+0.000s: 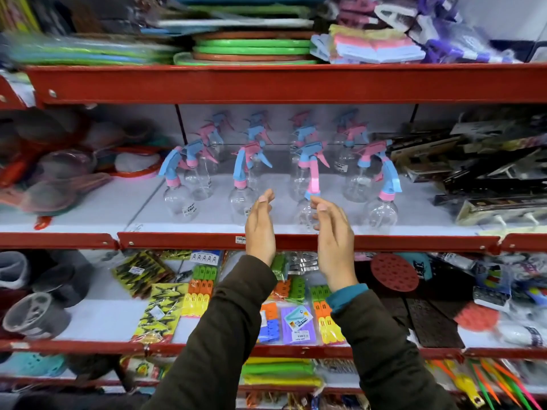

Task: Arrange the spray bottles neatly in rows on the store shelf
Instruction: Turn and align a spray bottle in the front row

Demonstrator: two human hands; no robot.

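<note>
Several clear spray bottles with pink and blue trigger heads stand in rows on the white middle shelf point(207, 223). Front bottles: one at the left point(177, 199), one left of centre point(239, 205), one at the centre point(306, 213), one at the right point(380, 214). More bottles point(254, 134) stand behind them. My left hand point(260, 229) is raised in front of the shelf edge, fingers straight and holding nothing, just right of the left-of-centre bottle. My right hand point(333, 238) hovers with curled fingers at the centre bottle's right side; whether it touches the bottle is unclear.
Red shelf rails point(296, 84) frame the bay. Strainers point(59, 179) lie at the left of the bottles, black packaged goods point(488, 173) at the right. Packets of clips point(201, 288) and mats fill the shelf below, stacked trays point(251, 48) the shelf above.
</note>
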